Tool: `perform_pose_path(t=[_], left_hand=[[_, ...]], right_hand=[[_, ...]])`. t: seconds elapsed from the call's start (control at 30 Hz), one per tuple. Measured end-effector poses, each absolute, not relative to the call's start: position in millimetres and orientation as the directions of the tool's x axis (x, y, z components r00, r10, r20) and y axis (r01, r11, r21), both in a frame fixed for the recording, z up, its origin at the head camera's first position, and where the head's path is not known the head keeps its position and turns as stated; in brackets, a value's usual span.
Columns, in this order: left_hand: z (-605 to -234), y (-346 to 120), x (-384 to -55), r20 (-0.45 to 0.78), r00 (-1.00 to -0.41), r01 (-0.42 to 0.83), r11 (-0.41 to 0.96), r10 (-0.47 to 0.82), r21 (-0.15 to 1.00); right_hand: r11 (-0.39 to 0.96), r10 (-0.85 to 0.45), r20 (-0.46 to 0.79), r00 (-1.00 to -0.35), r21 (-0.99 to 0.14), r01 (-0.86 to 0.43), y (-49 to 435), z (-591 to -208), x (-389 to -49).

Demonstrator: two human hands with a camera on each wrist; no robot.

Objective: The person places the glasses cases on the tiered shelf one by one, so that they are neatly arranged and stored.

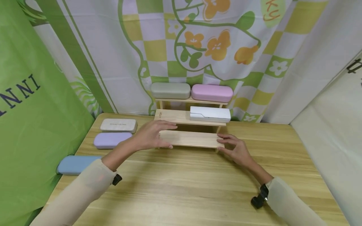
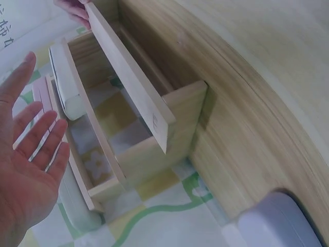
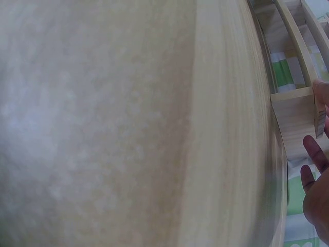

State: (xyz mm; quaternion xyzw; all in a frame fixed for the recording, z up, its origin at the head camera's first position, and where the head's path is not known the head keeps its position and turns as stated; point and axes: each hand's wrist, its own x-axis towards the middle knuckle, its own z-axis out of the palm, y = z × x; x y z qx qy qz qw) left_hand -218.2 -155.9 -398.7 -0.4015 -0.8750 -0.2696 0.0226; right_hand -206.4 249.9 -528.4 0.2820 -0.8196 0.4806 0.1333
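Observation:
A three-tier wooden display shelf (image 1: 192,139) stands on the table, its lowest board bare. My left hand (image 1: 150,134) is at the left end of that board; the left wrist view shows this hand (image 2: 33,164) with fingers spread and apart from the wood. My right hand (image 1: 236,149) pinches the board's right end between thumb and fingers, with some fingers extended in the right wrist view. On the middle tier lies a white glasses case (image 1: 210,114), at its right side. The top tier bears a grey-green case (image 1: 170,90) and a pink case (image 1: 212,93).
Left of the shelf, a cream case (image 1: 118,125), a lilac case (image 1: 112,140) and a blue case (image 1: 74,164) lie on the wooden table (image 1: 181,194). My left forearm partly covers the blue one. A patterned curtain (image 1: 158,50) hangs behind the shelf.

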Motion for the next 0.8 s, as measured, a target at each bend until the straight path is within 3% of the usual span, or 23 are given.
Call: perform_pose_path(t=[0.13, 0.33, 0.8], left_hand=[[-398, -166, -213, 0.248, -0.665, 0.722, 0.52, 0.705, 0.457], [-399, -186, -207, 0.195, -0.694, 0.693, 0.571, 0.693, 0.439], [-401, -228, -197, 0.167, -0.695, 0.655, 0.52, 0.699, 0.548]], right_hand=[[0.378, -0.335, 0.493, -0.803, -0.71, -0.594, 250, -528, -206], [0.385, -0.334, 0.49, -0.805, -0.708, -0.591, 251, -527, -206], [0.385, -0.332, 0.481, -0.811, -0.716, -0.582, 250, -529, -206]])
